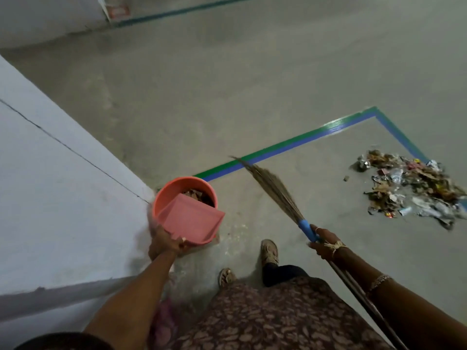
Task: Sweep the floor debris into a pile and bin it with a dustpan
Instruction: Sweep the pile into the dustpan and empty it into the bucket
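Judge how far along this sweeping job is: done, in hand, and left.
Done: debris is gathered in a pile, and scraps lie in the bucket. In hand: the left hand holds the dustpan tilted over the bucket; the right hand holds the broom. Left: binning the pile.

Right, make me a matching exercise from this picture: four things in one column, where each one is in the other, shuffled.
1 dustpan
2 bucket
3 broom
4 pile

A held by the right hand
B spread on the floor at the far right of the view
C standing on the floor by the wall
D held by the left hand, tilted over the bucket

Pairs: 1-D, 2-C, 3-A, 4-B
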The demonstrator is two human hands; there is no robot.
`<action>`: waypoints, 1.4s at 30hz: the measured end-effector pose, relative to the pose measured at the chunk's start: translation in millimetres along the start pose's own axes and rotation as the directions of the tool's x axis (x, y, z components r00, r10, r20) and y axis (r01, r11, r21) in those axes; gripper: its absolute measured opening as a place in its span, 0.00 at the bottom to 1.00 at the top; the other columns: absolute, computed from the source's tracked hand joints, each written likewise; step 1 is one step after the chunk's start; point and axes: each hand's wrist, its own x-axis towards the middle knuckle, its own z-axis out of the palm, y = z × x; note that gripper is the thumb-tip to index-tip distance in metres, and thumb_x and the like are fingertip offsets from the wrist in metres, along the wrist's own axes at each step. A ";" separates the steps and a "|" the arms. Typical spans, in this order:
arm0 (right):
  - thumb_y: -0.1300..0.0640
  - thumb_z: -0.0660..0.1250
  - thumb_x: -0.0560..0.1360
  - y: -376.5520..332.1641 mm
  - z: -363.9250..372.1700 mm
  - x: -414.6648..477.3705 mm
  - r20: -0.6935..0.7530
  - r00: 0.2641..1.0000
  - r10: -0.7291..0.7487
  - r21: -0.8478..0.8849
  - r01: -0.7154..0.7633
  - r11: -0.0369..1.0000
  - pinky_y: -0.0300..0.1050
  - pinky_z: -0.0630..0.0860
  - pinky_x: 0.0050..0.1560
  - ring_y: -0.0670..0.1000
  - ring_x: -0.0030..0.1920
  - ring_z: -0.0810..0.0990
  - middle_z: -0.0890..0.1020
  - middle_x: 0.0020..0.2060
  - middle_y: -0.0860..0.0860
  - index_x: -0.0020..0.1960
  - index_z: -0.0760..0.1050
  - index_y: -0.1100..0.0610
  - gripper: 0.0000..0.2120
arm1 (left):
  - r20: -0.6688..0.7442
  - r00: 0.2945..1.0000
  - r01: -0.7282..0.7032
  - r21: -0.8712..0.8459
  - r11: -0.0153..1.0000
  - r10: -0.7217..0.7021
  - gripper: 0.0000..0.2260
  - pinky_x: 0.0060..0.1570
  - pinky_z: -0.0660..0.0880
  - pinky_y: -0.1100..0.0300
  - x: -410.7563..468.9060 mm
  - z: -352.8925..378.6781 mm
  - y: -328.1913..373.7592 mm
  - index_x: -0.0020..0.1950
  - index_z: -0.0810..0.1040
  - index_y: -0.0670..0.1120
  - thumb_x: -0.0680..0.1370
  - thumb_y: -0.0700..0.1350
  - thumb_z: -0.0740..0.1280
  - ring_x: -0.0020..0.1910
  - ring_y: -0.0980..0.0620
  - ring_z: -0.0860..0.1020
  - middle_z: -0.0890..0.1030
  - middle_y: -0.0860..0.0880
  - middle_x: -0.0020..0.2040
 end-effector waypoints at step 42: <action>0.56 0.64 0.80 88.6 16.2 262.2 0.028 0.916 0.399 0.767 -0.276 0.580 0.48 0.81 0.33 0.52 0.28 0.78 0.80 0.36 0.56 0.72 0.70 0.55 0.21 | 0.333 0.913 -0.348 0.332 0.877 0.236 0.36 0.44 0.70 0.55 89.9 184.7 176.3 0.72 0.72 0.48 0.67 0.53 0.81 0.54 0.41 0.82 0.83 0.46 0.55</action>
